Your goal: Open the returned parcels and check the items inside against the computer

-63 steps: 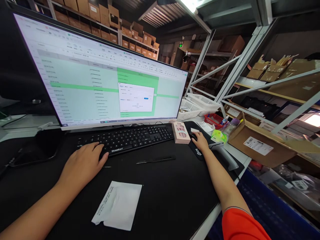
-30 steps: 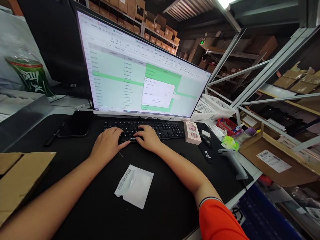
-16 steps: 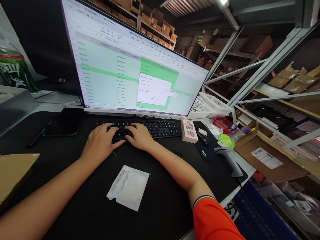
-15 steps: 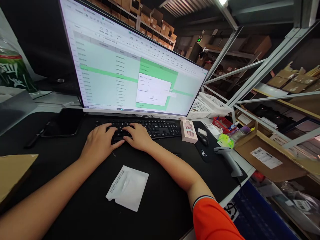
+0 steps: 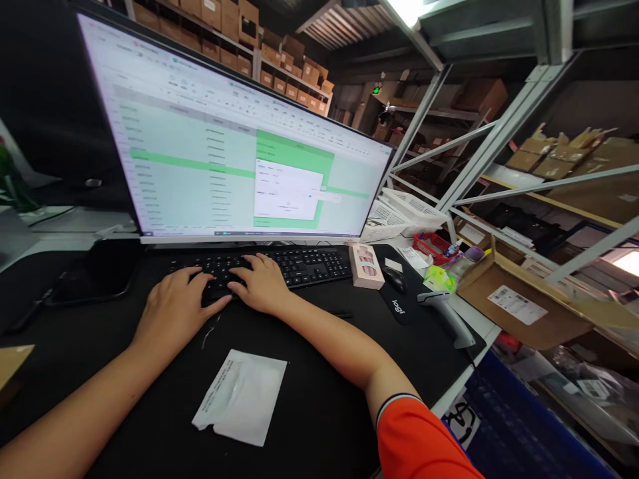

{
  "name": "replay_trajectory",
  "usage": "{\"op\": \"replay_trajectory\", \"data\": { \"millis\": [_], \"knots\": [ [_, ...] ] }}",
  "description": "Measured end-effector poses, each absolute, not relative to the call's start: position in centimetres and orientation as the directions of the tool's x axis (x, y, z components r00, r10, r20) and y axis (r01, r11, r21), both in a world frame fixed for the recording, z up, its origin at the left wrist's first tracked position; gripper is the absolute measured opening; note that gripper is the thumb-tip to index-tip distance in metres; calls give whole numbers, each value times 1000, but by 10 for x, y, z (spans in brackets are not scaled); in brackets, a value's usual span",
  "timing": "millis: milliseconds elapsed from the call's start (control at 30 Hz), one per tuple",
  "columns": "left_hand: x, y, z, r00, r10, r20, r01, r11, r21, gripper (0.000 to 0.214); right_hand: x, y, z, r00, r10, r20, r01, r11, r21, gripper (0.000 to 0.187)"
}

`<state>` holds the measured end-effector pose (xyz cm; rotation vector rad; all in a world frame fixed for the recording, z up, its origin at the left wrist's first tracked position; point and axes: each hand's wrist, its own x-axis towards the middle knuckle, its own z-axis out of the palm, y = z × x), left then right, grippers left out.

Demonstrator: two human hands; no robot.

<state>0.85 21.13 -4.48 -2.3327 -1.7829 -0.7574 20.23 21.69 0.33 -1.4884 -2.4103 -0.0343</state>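
My left hand and my right hand both rest on the black keyboard, fingers spread over the keys and holding nothing. Above the keyboard stands a wide monitor showing a green spreadsheet with a white dialog box. A white flat pouch lies on the black desk mat just in front of my forearms.
To the right of the keyboard sit a pink box, a black mouse, a grey barcode scanner and an open cardboard box. A dark phone lies at the left. Metal shelving with cartons fills the right side.
My right hand left the mouse and came onto the keyboard beside my left hand. The view has since swung slightly right, so the cardboard at the left has nearly left the frame.
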Motion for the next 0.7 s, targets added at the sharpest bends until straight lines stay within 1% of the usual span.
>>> {"op": "replay_trajectory", "data": {
  "millis": [133, 200, 367, 500, 600, 700],
  "knots": [
    [8, 219, -52, 227, 861, 455, 923, -339, 180, 63, 206, 214, 11, -360, 898, 254, 893, 411, -184, 44],
    [8, 220, -54, 248, 852, 461, 916, -361, 174, 65, 210, 214, 12, -363, 903, 231, 893, 408, -192, 44],
    [8, 219, -54, 264, 840, 474, 918, -369, 144, 69, 216, 215, 9, -445, 866, 229, 866, 482, -137, 39],
    [7, 220, -55, 263, 844, 468, 920, -366, 143, 69, 220, 216, 8, -451, 866, 217, 867, 483, -124, 34],
    [6, 221, -55, 269, 847, 458, 918, -370, 146, 70, 233, 218, 9, -373, 899, 229, 906, 407, -120, 37],
    [5, 221, -53, 271, 857, 439, 914, -372, 160, 71, 254, 221, 11, -213, 950, 228, 962, 244, -120, 39]
  ]
}}
